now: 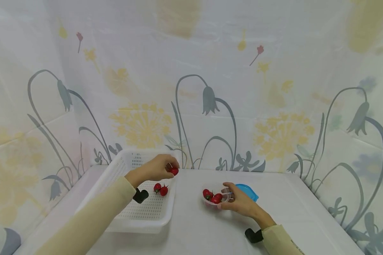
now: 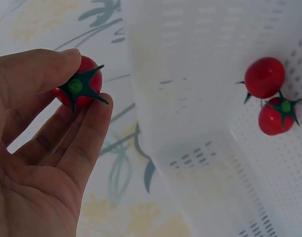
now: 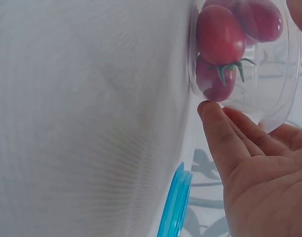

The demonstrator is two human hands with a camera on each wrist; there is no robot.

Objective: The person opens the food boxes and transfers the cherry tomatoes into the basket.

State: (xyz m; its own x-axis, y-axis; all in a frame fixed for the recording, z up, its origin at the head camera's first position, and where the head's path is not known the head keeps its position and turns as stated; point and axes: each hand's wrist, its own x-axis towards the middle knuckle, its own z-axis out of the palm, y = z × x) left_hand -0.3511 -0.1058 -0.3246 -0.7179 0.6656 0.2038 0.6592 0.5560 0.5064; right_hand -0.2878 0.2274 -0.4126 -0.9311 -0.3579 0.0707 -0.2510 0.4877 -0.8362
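Observation:
My left hand point(image 1: 159, 167) pinches a red cherry tomato point(image 1: 174, 171) between thumb and fingers, above the right side of a white plastic basket point(image 1: 146, 211). A green star-shaped stem on that tomato point(image 2: 95, 79) faces the left wrist camera. Two more cherry tomatoes point(image 2: 265, 78) lie close together inside the basket. To the right, my right hand point(image 1: 240, 202) grips the side of a clear plastic bowl point(image 3: 272, 94), thumb and fingers spread round it. Several cherry tomatoes point(image 3: 221, 34) are in the bowl, one showing a green stem.
A translucent blue lid point(image 1: 248, 192) lies on the white-covered table point(image 1: 191, 226), just behind my right hand. Behind the table hangs a flower-printed cloth point(image 1: 191, 53), which also runs along both sides. The basket has raised, slotted walls.

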